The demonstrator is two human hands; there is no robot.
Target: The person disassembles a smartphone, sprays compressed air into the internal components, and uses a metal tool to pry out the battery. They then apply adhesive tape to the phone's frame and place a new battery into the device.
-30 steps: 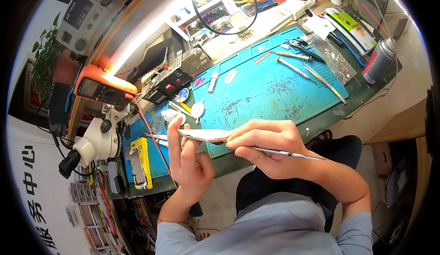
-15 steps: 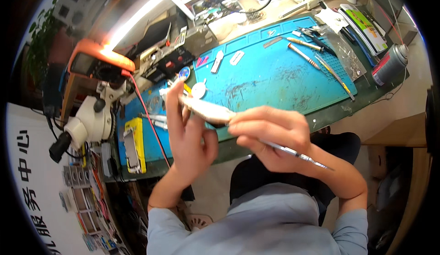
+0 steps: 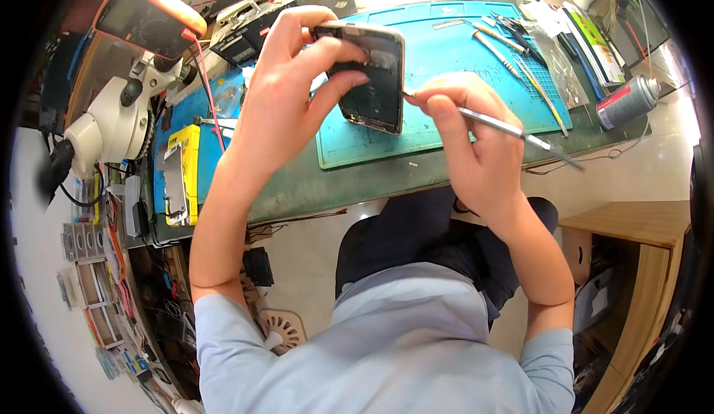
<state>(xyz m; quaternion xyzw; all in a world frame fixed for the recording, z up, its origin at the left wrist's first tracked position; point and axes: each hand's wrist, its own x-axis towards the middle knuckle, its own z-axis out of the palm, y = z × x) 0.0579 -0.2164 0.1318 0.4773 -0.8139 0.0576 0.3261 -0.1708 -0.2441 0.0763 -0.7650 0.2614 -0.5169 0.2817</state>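
Observation:
Raised above the front of the bench mat, a phone (image 3: 383, 79) stands tilted on edge, with its dark side facing me and a pale metal rim. My left hand (image 3: 279, 98) is closed round its left edge, thumb and fingers lying over the dark side. At the right edge of the phone is my right hand (image 3: 480, 139), pinching a slim silver pen-like tool (image 3: 494, 122). The tool's rear end sticks out to the lower right. Its tip meets or nearly meets the phone's rim, and I cannot tell what shape it has.
A blue work mat (image 3: 454, 72) covers the bench, with brushes (image 3: 500, 55) and a spray can (image 3: 628, 101) on the right. To the left stand a white microscope (image 3: 108, 120), an orange multimeter (image 3: 145, 16) and a yellow-framed tray (image 3: 181, 176).
The phone has turned from nearly edge-on to showing its dark side and has risen in the view. My right hand has moved up and right with the tool, to the phone's right edge.

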